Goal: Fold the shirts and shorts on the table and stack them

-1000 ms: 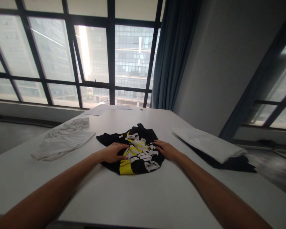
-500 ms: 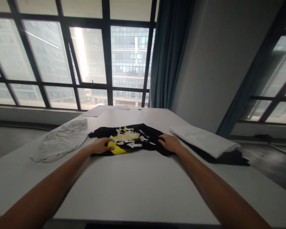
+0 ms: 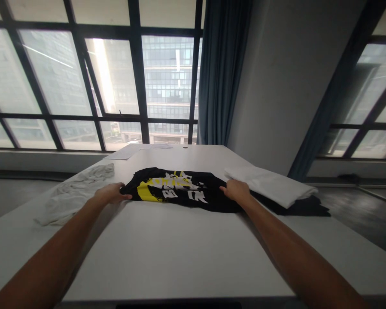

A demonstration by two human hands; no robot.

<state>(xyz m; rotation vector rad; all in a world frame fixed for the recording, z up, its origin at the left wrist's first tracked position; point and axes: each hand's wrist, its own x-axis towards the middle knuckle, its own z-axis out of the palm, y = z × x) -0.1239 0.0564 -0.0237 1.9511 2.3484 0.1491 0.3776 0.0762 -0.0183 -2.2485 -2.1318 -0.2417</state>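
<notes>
Head camera view looks down a white table (image 3: pixel 180 257) at a black T-shirt (image 3: pixel 183 191) with a yellow and white print, lying flattened across the middle of the tabletop, a little toward the far half. Its printed face is up, with the yellow patch toward its left end and the white lettering at its centre.

At the shirt's left edge the left hand (image 3: pixel 110 193) rests low on the table, fingers closed on the cloth, thumb and fingertips pinching the hem. At the right edge the right hand (image 3: pixel 236 189) lies on the shirt, fingers curled over the fabric and gripping it; how tightly it pinches cannot be told from this angle. Both bare forearms run from the near corners of the picture to the shirt, spread well apart.

Just left of the left hand lies a crumpled pale grey garment (image 3: pixel 73 193), loose and wrinkled, near the table's left edge. Just right of the right hand sits a folded white cloth (image 3: pixel 273 186), stacked on a dark garment (image 3: pixel 302 209) whose edge shows beneath it at the table's right side. At the far end of the table lie some sheets of paper (image 3: pixel 128 151) and a small dark dot-like object (image 3: pixel 185 147), too small to identify.

Behind the table stands a large window with dark frames (image 3: pixel 135 77), a blue-grey curtain (image 3: pixel 217 73) beside it, then a plain grey wall (image 3: pixel 286 77)
</notes>
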